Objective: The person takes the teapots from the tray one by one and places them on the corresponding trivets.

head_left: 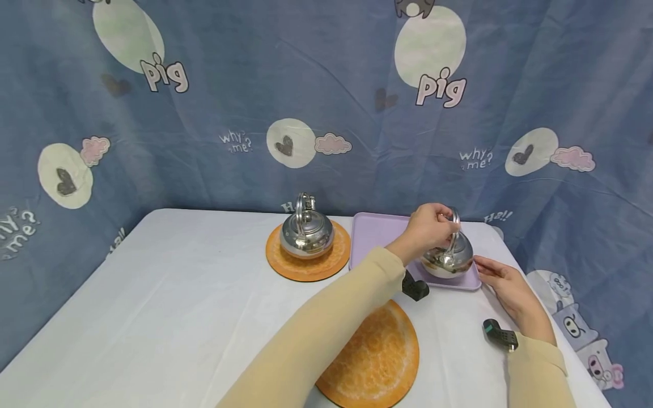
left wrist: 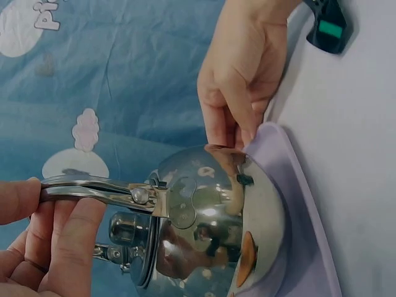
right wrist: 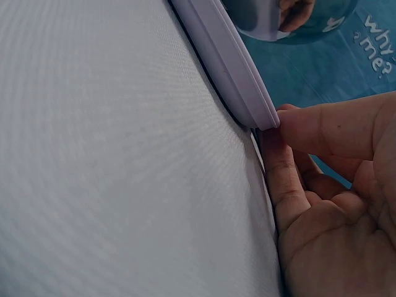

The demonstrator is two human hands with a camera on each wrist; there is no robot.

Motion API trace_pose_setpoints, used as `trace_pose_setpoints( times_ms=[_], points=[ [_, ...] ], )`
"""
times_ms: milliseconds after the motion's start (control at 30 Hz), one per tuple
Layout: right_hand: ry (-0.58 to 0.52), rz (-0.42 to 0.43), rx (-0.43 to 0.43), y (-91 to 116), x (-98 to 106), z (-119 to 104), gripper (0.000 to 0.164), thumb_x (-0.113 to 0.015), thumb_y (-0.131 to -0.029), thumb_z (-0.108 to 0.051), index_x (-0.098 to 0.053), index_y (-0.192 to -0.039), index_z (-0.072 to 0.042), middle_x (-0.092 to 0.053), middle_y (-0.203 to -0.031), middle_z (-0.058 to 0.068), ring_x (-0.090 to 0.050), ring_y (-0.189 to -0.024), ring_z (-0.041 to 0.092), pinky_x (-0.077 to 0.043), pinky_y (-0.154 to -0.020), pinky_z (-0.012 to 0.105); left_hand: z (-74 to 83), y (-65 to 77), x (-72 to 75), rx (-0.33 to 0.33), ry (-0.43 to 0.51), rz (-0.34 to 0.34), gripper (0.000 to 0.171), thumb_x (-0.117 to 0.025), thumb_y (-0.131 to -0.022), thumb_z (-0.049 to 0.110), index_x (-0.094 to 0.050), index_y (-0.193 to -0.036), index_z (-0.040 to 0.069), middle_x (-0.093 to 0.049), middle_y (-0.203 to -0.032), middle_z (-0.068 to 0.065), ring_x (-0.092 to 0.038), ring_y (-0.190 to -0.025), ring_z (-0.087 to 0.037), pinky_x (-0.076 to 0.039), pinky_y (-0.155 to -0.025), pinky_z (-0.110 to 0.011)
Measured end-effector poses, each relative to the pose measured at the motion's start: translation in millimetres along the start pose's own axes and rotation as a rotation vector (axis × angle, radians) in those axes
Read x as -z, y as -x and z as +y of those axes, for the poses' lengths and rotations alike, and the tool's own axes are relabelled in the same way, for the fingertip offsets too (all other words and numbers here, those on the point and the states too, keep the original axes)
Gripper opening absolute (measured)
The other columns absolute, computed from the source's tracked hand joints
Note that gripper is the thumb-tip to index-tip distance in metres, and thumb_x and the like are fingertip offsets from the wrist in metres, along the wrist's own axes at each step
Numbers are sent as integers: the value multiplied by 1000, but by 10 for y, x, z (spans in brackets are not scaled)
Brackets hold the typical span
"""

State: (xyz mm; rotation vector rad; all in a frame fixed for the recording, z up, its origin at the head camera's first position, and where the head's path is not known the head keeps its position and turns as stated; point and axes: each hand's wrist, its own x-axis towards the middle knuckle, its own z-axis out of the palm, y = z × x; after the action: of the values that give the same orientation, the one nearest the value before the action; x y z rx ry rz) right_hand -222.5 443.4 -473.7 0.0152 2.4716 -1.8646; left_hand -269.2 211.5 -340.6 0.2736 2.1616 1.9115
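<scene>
My left hand (head_left: 428, 228) grips the arched metal handle of a shiny steel kettle (head_left: 461, 253). The kettle is upright over the right part of a purple tray (head_left: 374, 231). In the left wrist view, the fingers of the left hand (left wrist: 65, 241) wrap round the handle, and the kettle's rounded body (left wrist: 204, 216) overlaps the tray. At the tray's right end, my right hand (head_left: 514, 294) has thumb and fingers at the rim. Up close in the right wrist view, the right hand (right wrist: 334, 185) pinches the corner of the tray (right wrist: 238, 80) between thumb and finger.
A second steel kettle (head_left: 306, 235) stands on a round orange mat (head_left: 278, 260) left of the tray. Nearer, another orange mat (head_left: 380, 362) lies partly under the left forearm. White cloth (head_left: 168, 306) covers the table, and a blue printed curtain (head_left: 326, 85) hangs behind it.
</scene>
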Motion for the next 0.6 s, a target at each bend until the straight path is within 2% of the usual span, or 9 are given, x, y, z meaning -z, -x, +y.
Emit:
trace_pose_setpoints(
  times_ms=[333,600],
  points=[
    [33,5,-13,7,5,-6,60,-52,-108,6,-23,-155,27,-56,-103,-37,-53,-101,-18,-49,-88,2,63,146,53,-23,65,-44,14,-78,-96,-2,-70,-107,3,-56,-68,2,-64,-63,-12,-65,-63,-31],
    [54,12,-16,16,5,-7,59,-51,-107,7,-24,-156,26,-56,-102,-38,-52,-100,-21,-47,-88,0,100,257,139,-61,77,-94,20,-77,-98,0,-70,-117,0,-63,-75,0,-66,-67,-12,-68,-72,-36]
  ],
)
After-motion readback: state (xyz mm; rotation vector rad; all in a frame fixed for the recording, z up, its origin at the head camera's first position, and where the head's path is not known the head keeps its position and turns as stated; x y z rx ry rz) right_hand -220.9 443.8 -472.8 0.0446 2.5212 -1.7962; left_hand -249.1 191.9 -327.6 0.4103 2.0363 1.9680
